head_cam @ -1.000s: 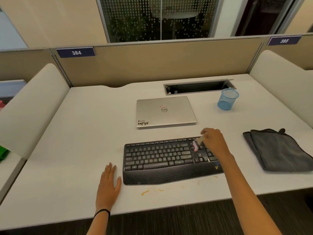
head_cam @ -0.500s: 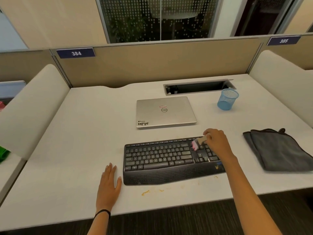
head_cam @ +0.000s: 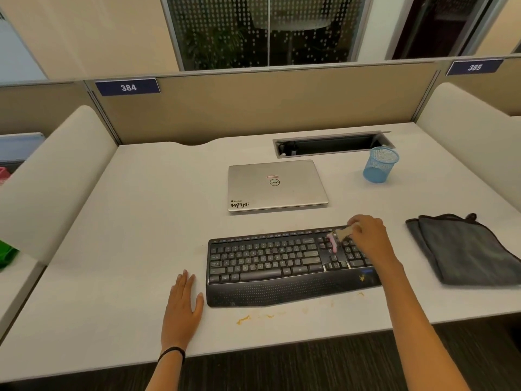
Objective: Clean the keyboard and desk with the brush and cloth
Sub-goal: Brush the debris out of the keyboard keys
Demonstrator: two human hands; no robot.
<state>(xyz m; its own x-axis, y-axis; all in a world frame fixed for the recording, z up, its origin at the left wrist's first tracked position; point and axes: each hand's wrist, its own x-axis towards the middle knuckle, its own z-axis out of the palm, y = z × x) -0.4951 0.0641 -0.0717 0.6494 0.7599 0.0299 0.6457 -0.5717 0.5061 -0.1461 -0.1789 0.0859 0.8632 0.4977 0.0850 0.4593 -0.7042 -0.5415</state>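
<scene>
Right grip (head_cam: pixel 370 239) is pinching the brush (head_cam: pixel 340 236), hiding most of its handle, blurred pink bristles touching the keyboard (head_cam: pixel 267 258); left grip (head_cam: pixel 181 309) is lying flat on the surface (head_cam: pixel 135 227), lower left.

The black keyboard (head_cam: pixel 267 258), with a built-in wrist rest, lies flat near the front edge of the white desk (head_cam: pixel 141 221). My right hand (head_cam: pixel 369 238) pinches the small brush (head_cam: pixel 337 239), its pink bristles down on the keys beside the number pad. The dark grey cloth (head_cam: pixel 465 249) lies folded to the right, apart from the keyboard. There are orange specks (head_cam: pixel 244 319) on the desk just in front of the keyboard.
</scene>
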